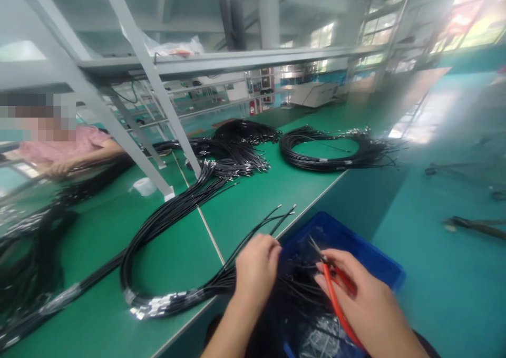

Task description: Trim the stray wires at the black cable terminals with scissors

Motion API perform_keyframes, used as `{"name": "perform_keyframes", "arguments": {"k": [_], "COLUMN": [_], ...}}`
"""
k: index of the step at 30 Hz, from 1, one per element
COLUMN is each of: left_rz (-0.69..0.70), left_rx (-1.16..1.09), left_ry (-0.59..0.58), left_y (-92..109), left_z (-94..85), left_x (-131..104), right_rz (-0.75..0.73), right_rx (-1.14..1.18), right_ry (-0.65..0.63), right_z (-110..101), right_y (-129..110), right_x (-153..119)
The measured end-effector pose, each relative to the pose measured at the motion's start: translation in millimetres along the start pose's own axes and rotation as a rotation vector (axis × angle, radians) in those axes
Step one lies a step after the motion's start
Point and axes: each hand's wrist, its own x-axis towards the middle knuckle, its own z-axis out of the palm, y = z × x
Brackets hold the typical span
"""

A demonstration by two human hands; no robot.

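My left hand [256, 265] is closed around part of a bundle of black cables [177, 300] at the front edge of the green table [253, 205]. A few cable ends stick up past its fingers. The bundle curves back across the table and has white labels near its bend. To the right, my right hand [356, 284] grips red-handled cutters [334, 294], their pointed metal tips aimed up and left. Under both hands sits a blue bin [356, 242] with black pieces and clear plastic bits inside.
A coiled cable bundle [324, 165] and more cable piles [245, 131] lie farther back. Metal shelf posts [169, 105] rise from the table near a white roll [145, 186]. Across the table at left sits a person in a pink top [79, 144].
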Motion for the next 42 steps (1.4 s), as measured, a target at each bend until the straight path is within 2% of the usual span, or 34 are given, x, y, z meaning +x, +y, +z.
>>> {"name": "perform_keyframes", "arguments": {"k": [2, 5, 8, 10, 12, 15, 20, 22, 23, 25, 26, 29, 30, 33, 35, 37, 39, 42], "left_rz": [-0.069, -0.103, -0.115, -0.099, -0.042, 0.078, 0.290, 0.321, 0.328, 0.349, 0.361, 0.333, 0.301, 0.226, 0.213, 0.189, 0.143, 0.096], "left_rx": [0.053, 0.074, 0.017, -0.067, -0.174, -0.319, -0.342, -0.292, -0.272, -0.253, -0.263, -0.417, -0.488, -0.630, -0.660, -0.686, -0.718, -0.742], "left_ry": [0.059, 0.075, 0.057, 0.024, -0.020, -0.064, 0.032, 0.085, 0.115, 0.165, 0.165, 0.079, 0.047, -0.016, -0.056, -0.084, -0.109, -0.144], "left_y": [-12.3, -20.1, -19.1, -15.0, -6.3, 17.1, 56.6, 63.3, 64.5, 63.7, 62.1, 55.8, 53.8, 49.4, 47.4, 46.0, 45.2, 46.0], "left_z": [-4.5, 4.0, 13.1, 11.0, 3.1, -11.4, -25.5, -28.9, -30.4, -32.8, -33.4, -32.9, -32.4, -31.5, -31.3, -30.1, -27.4, -21.9], "left_x": [13.9, 30.6, 42.1, 47.9, 50.6, 44.4, 12.4, 1.5, -2.2, -6.3, -7.1, -7.6, -7.8, -10.0, -12.8, -16.0, -19.0, -21.9], "right_rz": [0.021, 0.069, 0.094, 0.094, 0.102, 0.146, 0.185, 0.189, 0.167, 0.077, 0.040, 0.091, 0.143, 0.275, 0.310, 0.276, 0.204, 0.146], "right_rx": [0.015, 0.179, 0.383, 0.481, 0.574, 0.784, 1.099, 1.100, 1.073, 1.024, 1.030, 1.138, 1.168, 1.174, 1.104, 1.014, 0.959, 0.954], "right_ry": [0.004, 0.017, 0.087, 0.147, 0.162, 0.089, -0.039, 0.010, 0.078, 0.212, 0.232, 0.066, -0.011, -0.098, -0.069, 0.011, 0.077, 0.110], "right_z": [6.3, 9.9, 2.2, -8.2, -18.4, -25.0, -22.3, -28.7, -34.0, -44.9, -48.4, -42.1, -34.1, -3.9, 10.8, 15.3, 11.5, 1.8], "right_y": [-1.5, -5.0, -7.0, -8.5, -12.6, -25.3, -42.8, -44.7, -45.6, -48.6, -50.5, -52.5, -50.5, -35.3, -22.9, -15.5, -16.1, -26.9], "right_x": [0.8, 0.4, 1.4, 2.7, 3.0, 1.0, -2.7, -5.7, -8.2, -14.1, -16.7, -18.3, -16.5, -7.6, -3.6, -3.3, -5.6, -9.1]}}
